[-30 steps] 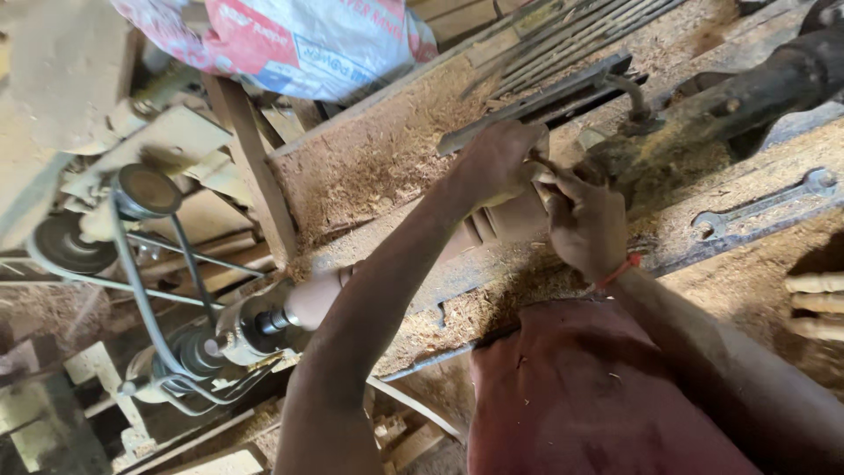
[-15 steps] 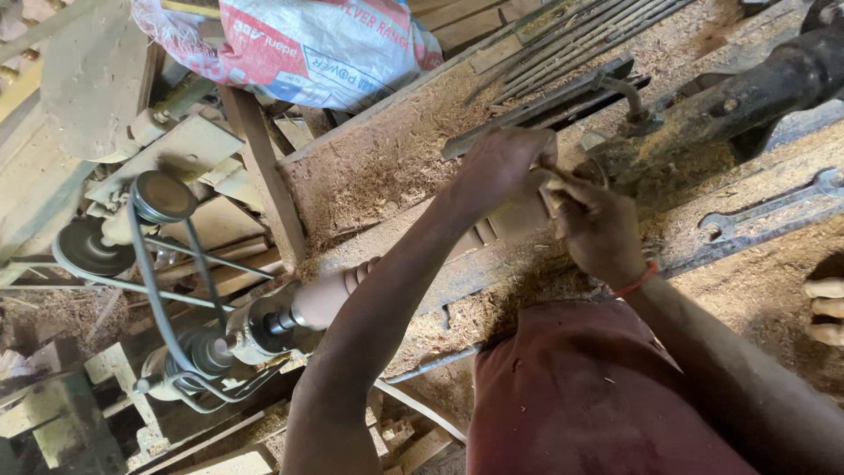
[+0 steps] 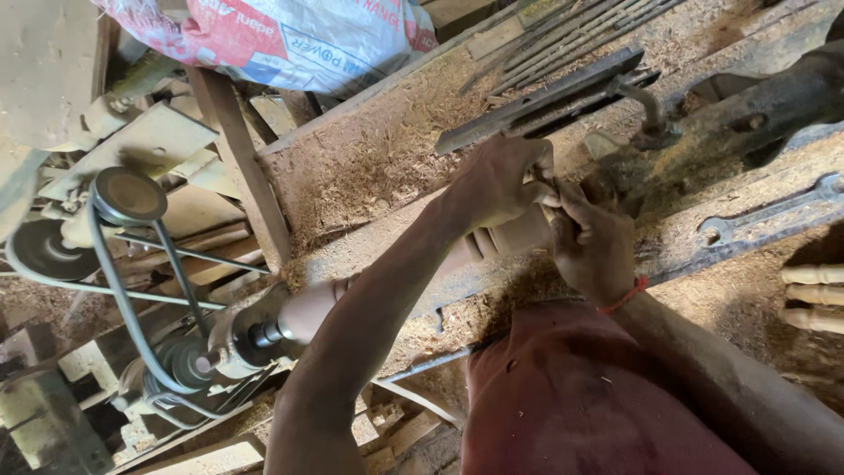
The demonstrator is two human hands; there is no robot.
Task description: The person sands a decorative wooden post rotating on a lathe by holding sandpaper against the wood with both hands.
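Both hands close on the turned wooden workpiece [image 3: 505, 237] mounted on the lathe: left hand [image 3: 497, 180] over it, right hand [image 3: 593, 242] beside. Up-left of the workpiece lies a bulging sack [image 3: 290, 40] (red, white, blue print).

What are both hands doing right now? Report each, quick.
Left hand: closed over the turned wooden workpiece on the lathe.
Right hand: closed on a thin tool at the workpiece; what kind cannot be told.

Maroon garment [image 3: 580, 396], seemingly red thread wristband [image 3: 622, 297].
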